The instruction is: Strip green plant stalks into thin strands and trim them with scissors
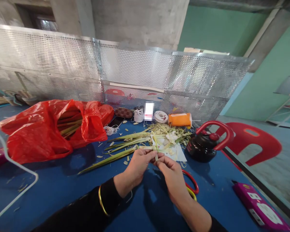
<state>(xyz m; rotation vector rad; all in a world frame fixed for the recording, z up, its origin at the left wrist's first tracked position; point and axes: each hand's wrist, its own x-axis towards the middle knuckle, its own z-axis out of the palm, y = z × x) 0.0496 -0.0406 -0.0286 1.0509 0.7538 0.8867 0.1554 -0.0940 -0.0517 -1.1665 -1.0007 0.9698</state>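
My left hand (pixel 138 166) and my right hand (pixel 172 175) meet above the table, fingertips pinched together on a small pale green leaf strip (pixel 156 156). Much of that strip is hidden by my fingers. Just beyond them lies a white paper (pixel 181 154) with a heap of plant scraps (pixel 181 132) on and behind it. Long green leaf stalks (pixel 108 161) are spread to the left of my hands. Partly behind my right wrist, red and yellow handles (pixel 194 183), apparently of scissors, show on the table.
A red plastic bag (pixel 45 129) of stalks bulges at left. To the right stand a black kettle (pixel 203 146) and a purple box (pixel 261 204). An orange canister (pixel 180 120), a ribbon roll (pixel 161 116) and white string (pixel 138 115) line the perforated metal screen (pixel 135 64).
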